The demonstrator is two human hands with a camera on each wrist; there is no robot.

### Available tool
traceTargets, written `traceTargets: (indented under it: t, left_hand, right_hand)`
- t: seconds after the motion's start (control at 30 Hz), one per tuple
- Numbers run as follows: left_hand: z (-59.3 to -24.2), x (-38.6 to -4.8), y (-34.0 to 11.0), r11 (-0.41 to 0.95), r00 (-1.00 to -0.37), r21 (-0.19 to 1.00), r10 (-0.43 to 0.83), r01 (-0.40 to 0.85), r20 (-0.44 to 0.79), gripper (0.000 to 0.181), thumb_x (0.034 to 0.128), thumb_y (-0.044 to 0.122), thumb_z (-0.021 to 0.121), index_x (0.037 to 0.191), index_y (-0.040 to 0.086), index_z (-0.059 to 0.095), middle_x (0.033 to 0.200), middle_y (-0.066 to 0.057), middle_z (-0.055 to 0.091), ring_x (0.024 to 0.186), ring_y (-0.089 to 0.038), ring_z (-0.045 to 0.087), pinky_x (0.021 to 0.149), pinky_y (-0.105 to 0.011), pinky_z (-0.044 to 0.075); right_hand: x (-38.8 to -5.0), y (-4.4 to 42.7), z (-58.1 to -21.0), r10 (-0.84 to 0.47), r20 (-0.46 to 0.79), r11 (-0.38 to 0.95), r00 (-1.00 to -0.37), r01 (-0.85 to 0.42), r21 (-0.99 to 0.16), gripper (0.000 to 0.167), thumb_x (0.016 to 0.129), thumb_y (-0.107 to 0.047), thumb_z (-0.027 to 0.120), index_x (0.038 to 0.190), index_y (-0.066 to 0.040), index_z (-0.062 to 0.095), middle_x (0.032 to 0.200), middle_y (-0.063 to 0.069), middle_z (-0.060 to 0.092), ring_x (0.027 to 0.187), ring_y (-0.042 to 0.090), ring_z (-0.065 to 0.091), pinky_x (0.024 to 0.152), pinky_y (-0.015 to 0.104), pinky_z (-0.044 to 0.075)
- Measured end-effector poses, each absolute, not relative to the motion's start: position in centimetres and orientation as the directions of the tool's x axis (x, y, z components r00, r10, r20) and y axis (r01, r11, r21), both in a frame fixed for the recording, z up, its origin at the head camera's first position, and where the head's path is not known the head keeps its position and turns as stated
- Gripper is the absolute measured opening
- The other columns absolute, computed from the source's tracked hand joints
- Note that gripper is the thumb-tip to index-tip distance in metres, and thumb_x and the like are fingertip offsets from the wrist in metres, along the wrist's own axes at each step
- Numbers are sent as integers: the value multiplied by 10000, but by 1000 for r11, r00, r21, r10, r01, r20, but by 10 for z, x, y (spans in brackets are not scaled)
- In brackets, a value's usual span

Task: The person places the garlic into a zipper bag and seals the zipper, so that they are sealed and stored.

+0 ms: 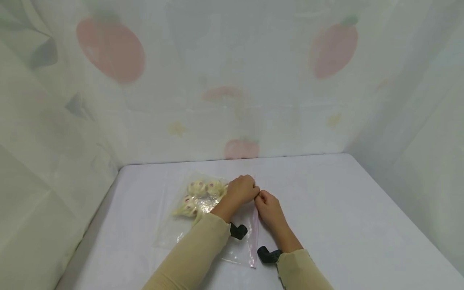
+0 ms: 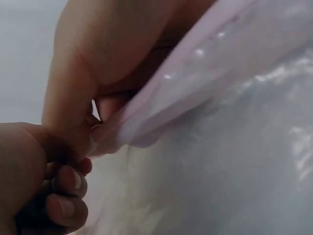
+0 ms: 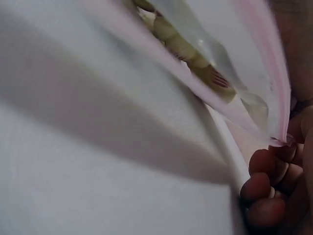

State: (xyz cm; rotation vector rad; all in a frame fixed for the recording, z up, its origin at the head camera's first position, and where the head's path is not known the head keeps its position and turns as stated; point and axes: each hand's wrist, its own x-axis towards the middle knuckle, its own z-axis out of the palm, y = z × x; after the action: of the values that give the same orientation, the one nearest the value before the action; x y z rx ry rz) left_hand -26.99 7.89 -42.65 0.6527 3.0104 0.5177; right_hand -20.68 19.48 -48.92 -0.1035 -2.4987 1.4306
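Observation:
A clear zip bag (image 1: pixel 235 255) with a pink zip strip (image 1: pixel 254 233) lies on the table. Inside it are several cream-coloured pieces (image 1: pixel 197 188) with reddish marks, of a kind I cannot make out. My left hand (image 1: pixel 242 189) reaches across the bag and pinches its edge near the far end of the strip. Close beside it, my right hand (image 1: pixel 269 207) pinches the same corner with curled fingers. In the right wrist view two pink edges (image 3: pixel 266 54) of the mouth stand apart, and the cream pieces (image 3: pixel 168 36) show between them.
The white table (image 1: pixel 344 225) extends around the bag. A pale curtain (image 1: pixel 275 117) printed with fruit hangs behind it, with similar cloth at both sides. Black wrist mounts (image 1: pixel 269 255) sit by the sleeves.

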Motion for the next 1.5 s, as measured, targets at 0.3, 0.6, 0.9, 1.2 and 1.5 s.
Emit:
traceTargets:
  t: [0.3,0.6,0.9,1.2,1.5]
  left_hand:
    - [-435,-276,80,860,-931,358,344,365,122,395,934,303,531,572,158,468,591,-12,491,539,-193,479,494,-333,362]
    - [-436,-284,72,868,-939,359,314,344,141,374,998,365,542,693,147,547,659,-9,546,562,-185,509,510,-331,389]
    - [-423,-275,74,872,-927,379,366,310,-84,479,890,498,648,614,140,492,606,4,495,528,-159,468,476,-291,360]
    - [-424,-269,73,851,-881,391,442,352,-170,321,818,210,588,516,157,495,449,15,520,416,-144,498,414,-271,338]
    - [-436,-269,81,836,-892,397,444,379,-82,426,920,320,594,538,169,483,534,22,494,487,-154,468,451,-299,362]
  right_hand:
    - [-209,201,-490,114,129,445,-985,-65,-893,284,913,-130,536,630,-107,524,508,-35,461,508,125,453,485,245,352]
    - [-203,199,-487,-5,23,376,-1000,-23,-926,285,921,-138,524,649,-54,536,454,-23,448,408,112,396,416,236,321]
    - [-202,200,-488,63,62,360,-996,-35,-932,290,940,-176,570,671,-71,545,471,-41,432,425,101,397,431,235,325]
    - [-204,199,-490,56,88,460,-995,-52,-886,330,939,-214,595,638,-111,509,510,-51,450,508,103,423,482,241,329]
    - [-203,206,-485,40,88,537,-995,-52,-842,330,944,-194,553,629,-112,500,535,-54,442,584,120,457,551,259,352]
